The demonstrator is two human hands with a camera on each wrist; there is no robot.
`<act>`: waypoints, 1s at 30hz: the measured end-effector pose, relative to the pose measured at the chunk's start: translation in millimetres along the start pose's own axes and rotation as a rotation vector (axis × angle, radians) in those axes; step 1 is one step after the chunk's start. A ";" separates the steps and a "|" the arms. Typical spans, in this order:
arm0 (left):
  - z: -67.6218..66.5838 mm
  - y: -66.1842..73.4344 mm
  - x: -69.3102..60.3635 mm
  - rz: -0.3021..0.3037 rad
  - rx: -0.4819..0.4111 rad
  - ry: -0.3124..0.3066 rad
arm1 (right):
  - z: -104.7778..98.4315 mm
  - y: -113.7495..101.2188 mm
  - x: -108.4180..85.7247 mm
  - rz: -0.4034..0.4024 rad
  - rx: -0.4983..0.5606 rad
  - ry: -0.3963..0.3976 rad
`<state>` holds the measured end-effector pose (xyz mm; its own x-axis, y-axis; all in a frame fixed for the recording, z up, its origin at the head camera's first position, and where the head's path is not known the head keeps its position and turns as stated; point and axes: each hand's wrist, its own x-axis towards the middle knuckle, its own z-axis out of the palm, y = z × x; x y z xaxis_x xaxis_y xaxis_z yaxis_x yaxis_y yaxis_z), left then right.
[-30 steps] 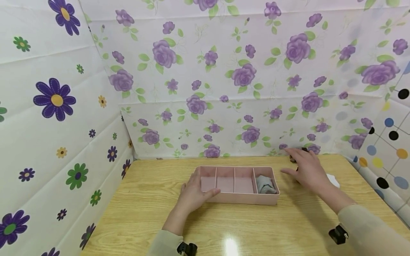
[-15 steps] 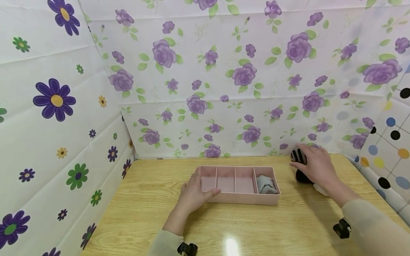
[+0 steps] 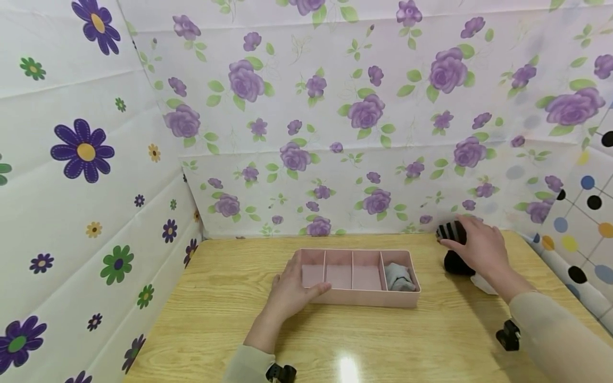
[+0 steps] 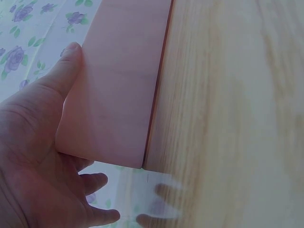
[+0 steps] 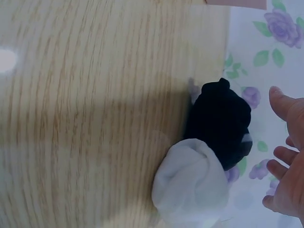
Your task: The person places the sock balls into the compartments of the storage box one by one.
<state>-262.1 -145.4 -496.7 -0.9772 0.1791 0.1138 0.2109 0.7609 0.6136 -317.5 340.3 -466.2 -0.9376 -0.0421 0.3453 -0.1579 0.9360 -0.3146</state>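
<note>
A long pink box [image 3: 364,297] with several compartments lies on the table. My left hand [image 3: 287,287] rests on its left end, the thumb over the front rim; the left wrist view has the fingers loosely extended past that end. A balled grey sock [image 3: 398,276] sits in the rightmost compartment. At the back right, my right hand [image 3: 483,247] hovers beside a striped black-and-grey sock [image 3: 447,232], fingers spread and relaxed in the right wrist view. Next to it are a black balled sock [image 5: 218,118] and a white one [image 5: 190,185], touching each other.
The wooden table [image 3: 230,298] ends at a flower-print backdrop [image 3: 268,186] just behind the socks. A wall with large daisies [image 3: 86,223] stands to the left, and a dotted wall [image 3: 584,234] to the right.
My right hand has moved right and back to the striped sock, and the black sock below it has come into sight. The left hand and box have stayed put.
</note>
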 end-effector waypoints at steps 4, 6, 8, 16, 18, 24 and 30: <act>-0.5 0.5 -0.8 -0.002 0.002 0.001 | 3.9 3.0 0.9 0.032 0.003 -0.012; -0.7 0.5 -1.4 -0.006 0.003 0.001 | 6.3 4.9 2.4 0.045 0.001 -0.021; -0.9 0.1 -1.6 -0.007 0.003 0.001 | 8.6 6.8 4.4 0.060 -0.003 -0.039; 0.0 -2.8 -0.2 -0.006 0.010 0.001 | 15.0 11.4 11.5 0.120 -0.017 -0.131; -0.5 -2.6 -0.5 -0.003 0.009 0.001 | 16.1 11.6 12.9 0.127 -0.016 -0.152; -3.0 -0.9 -2.1 0.001 0.007 0.000 | 19.7 11.7 15.4 0.132 -0.006 -0.199; -0.9 -2.3 -1.4 0.005 0.011 -0.009 | 24.8 14.5 18.2 0.140 -0.005 -0.218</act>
<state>-261.3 -148.0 -497.6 -0.9760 0.1883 0.1097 0.2159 0.7672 0.6040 -344.5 344.4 -486.4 -0.9949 0.0144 0.0995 -0.0205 0.9399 -0.3409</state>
